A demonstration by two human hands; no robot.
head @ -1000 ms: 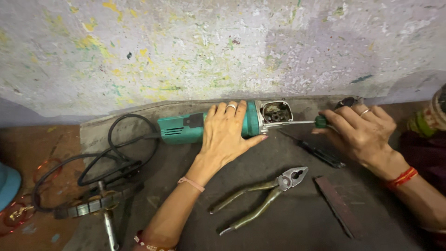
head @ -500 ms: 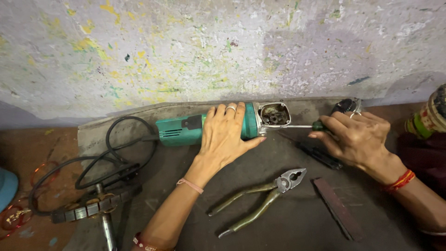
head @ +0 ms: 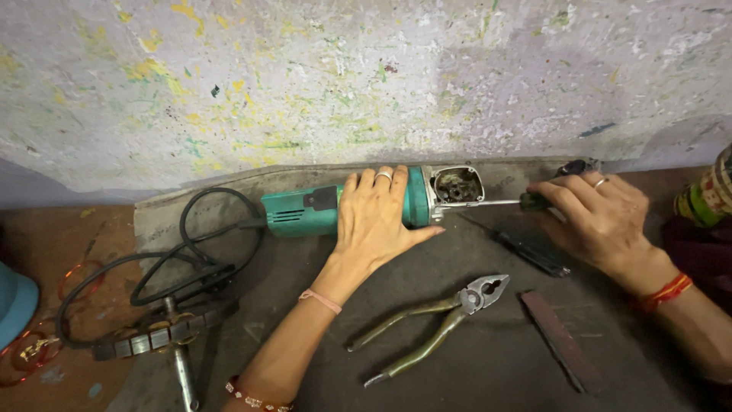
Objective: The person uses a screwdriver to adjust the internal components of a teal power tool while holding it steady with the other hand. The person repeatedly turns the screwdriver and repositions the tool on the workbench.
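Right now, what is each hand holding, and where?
Left hand presses the grinder body; right hand holds the screwdriver by its handle.

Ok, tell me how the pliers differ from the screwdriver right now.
The pliers lie untouched on the dark mat; the screwdriver is held in the right hand. The pliers' olive handles are splayed apart; the screwdriver is one thin shaft with its tip at the grinder's open head. Both are metal hand tools.
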